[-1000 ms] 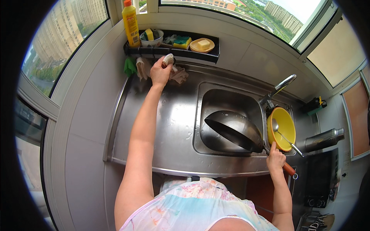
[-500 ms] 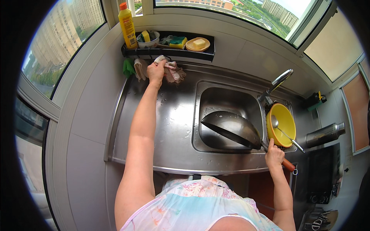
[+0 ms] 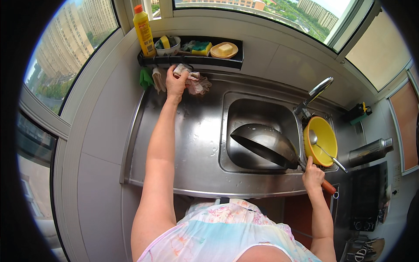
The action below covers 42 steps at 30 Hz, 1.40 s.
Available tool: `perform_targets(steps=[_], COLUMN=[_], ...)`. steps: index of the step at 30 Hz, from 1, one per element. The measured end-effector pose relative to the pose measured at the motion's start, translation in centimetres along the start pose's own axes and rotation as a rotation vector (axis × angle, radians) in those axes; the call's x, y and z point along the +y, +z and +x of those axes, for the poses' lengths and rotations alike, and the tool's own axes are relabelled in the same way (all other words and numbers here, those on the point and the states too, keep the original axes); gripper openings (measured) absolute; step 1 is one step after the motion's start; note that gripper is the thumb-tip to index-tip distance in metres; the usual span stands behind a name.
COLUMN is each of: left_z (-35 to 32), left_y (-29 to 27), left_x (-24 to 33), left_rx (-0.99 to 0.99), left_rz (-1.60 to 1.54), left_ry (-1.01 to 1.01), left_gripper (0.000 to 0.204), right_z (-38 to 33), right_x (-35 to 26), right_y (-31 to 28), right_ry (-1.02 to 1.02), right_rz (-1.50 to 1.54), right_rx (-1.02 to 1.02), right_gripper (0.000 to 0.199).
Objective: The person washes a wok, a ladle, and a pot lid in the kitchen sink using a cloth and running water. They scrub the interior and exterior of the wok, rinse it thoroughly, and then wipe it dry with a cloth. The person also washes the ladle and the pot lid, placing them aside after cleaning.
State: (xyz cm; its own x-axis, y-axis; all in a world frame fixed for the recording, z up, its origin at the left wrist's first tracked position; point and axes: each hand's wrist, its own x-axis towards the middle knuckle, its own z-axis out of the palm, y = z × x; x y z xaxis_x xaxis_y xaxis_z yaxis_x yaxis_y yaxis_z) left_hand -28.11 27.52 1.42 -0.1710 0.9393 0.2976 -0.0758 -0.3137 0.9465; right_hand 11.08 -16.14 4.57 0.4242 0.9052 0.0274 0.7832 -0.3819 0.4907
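Up at the far left, my left hand (image 3: 176, 86) has its thumb and fingers around the top of a crumpled pinkish-white cloth (image 3: 199, 84), just under the black wall rack (image 3: 235, 62). The cloth hangs in loose folds to the right of my fingers. At the near right, my right hand (image 3: 313, 177) is closed around the orange-brown handle of a dark metal wok (image 3: 267, 142). The wok rests tilted on its side in the steel sink (image 3: 235, 163), its inside turned away. My right index finger points along the handle, close to a yellow bowl (image 3: 310, 150).
Hung beside the cloth are a beige cloth (image 3: 159, 79) and a green cloth (image 3: 145, 77). The rack carries a yellow bottle (image 3: 144, 32), a white bowl, sponges and a soap dish (image 3: 224, 51). Right of the sink stand the faucet (image 3: 319, 88), a spoon (image 3: 325, 152) and a steel flask (image 3: 369, 152).
My left fingers have spread a little, and the cloth's top edge has turned and bunched under the rack. My right hand and the wok hold almost the same position.
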Motion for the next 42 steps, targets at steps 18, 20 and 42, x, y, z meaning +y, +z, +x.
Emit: perform_targets(steps=[18, 20, 42], left_z=[2.6, 2.4, 2.1], left_y=[-1.2, -0.8, -0.8], left_x=[1.3, 2.1, 2.4], left_rx=[-0.198, -0.237, -0.218], left_rz=[1.192, 1.246, 1.275], left_ry=[0.598, 0.601, 0.48], left_gripper=[0.012, 0.013, 0.02], right_z=[0.5, 0.6, 0.9], right_x=[0.0, 0.1, 0.5], right_y=[-0.2, 0.0, -0.4], right_ry=[-0.054, -0.056, -0.074], right_rz=[0.01, 0.011, 0.065], right_rx=[0.001, -0.006, -0.033], right_gripper=[0.062, 0.063, 0.056])
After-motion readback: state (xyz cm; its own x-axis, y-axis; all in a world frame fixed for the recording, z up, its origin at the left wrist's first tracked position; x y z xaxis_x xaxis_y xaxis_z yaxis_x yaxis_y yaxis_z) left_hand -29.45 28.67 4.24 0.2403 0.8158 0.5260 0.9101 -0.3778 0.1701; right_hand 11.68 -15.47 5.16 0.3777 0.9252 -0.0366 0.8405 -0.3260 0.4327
